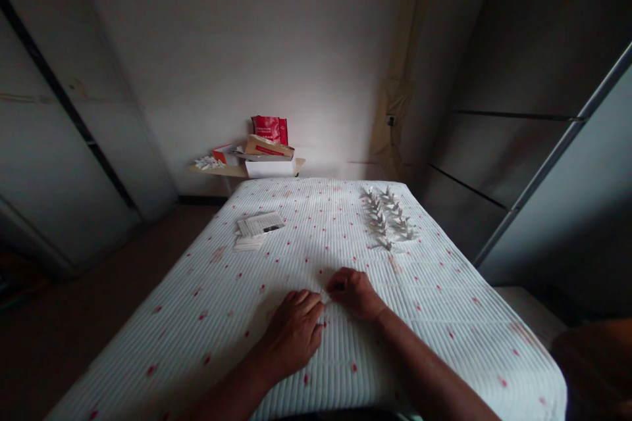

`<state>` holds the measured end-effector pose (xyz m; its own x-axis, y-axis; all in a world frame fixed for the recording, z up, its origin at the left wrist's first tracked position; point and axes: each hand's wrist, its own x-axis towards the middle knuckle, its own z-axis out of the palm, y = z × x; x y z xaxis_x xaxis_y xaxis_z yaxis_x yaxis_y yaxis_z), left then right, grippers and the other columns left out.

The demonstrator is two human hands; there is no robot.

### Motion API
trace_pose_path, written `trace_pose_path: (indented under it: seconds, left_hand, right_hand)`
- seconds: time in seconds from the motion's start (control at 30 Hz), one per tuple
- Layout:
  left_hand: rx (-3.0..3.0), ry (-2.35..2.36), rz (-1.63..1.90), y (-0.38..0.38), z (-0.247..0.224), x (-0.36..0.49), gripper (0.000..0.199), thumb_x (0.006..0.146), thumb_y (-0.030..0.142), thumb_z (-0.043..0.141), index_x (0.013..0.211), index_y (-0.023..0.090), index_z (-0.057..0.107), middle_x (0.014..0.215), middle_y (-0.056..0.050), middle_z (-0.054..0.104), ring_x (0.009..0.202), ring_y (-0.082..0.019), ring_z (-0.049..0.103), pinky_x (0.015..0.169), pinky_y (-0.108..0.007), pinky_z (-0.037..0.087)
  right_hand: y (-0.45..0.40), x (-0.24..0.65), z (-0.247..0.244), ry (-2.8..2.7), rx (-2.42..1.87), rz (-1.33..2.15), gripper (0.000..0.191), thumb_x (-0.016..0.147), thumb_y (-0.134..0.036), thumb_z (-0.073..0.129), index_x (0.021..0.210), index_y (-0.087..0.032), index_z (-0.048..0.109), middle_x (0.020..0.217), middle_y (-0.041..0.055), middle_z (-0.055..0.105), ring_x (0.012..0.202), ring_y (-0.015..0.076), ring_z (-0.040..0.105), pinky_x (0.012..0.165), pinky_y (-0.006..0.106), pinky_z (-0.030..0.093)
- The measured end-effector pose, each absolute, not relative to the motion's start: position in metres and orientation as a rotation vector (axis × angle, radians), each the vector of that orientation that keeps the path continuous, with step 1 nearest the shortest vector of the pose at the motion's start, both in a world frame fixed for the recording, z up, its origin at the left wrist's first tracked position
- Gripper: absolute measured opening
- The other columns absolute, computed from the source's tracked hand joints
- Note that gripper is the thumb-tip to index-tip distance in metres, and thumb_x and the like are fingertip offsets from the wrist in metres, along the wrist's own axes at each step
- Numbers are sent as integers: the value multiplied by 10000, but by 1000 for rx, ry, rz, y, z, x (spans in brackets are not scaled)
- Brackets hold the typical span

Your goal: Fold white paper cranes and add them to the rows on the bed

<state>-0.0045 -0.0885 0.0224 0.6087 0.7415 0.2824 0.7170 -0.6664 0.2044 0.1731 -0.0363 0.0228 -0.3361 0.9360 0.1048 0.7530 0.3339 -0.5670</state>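
A small piece of folded paper [324, 296] lies between my two hands, low in the middle of the head view. My left hand [296, 329] rests on the cloth with its fingers closed at the paper's left side. On the other side, my right hand [353, 291] pinches the paper's right edge. The fingers hide most of the paper, so its shape is hard to make out. Both hands are over the white ribbed cover with red spots [276, 283].
Several folded paper cranes [379, 218] stand in rows at the back right. A stack of printed paper sheets [259, 225] lies at the back left. Beyond the far edge, a small table [237, 172] holds a white box [270, 169] and a red bag [268, 128].
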Motion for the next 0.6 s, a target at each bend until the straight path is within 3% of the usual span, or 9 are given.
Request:
trace_pose_path:
  seconds: [0.33, 0.47, 0.6]
  left_hand:
    - [2723, 1273, 508, -92, 23, -6, 207, 753, 157, 480, 938, 193, 565, 1019, -47, 574, 968, -215, 467, 878, -395, 377]
    - [2726, 1265, 512, -92, 23, -6, 217, 754, 157, 476, 949, 193, 565, 1015, -53, 574, 963, -220, 470, 875, -400, 382]
    - [2723, 1263, 544, -92, 22, -5, 229, 748, 146, 481, 956, 185, 567, 1028, -59, 573, 983, -220, 467, 897, -403, 375]
  right_hand:
    - [-31, 186, 13, -2070, -1369, 723, 246, 706, -67, 485, 807, -182, 678, 830, 11, 653, 794, 128, 599, 740, 213, 436]
    - [-35, 183, 17, -2000, -1395, 730, 154, 741, -160, 535, 850, -167, 643, 838, 21, 634, 765, 128, 590, 683, 207, 431]
    - [-39, 171, 21, -2108, -1536, 461, 179, 676, -255, 656, 840, -186, 638, 867, 29, 618, 777, 151, 574, 702, 240, 401]
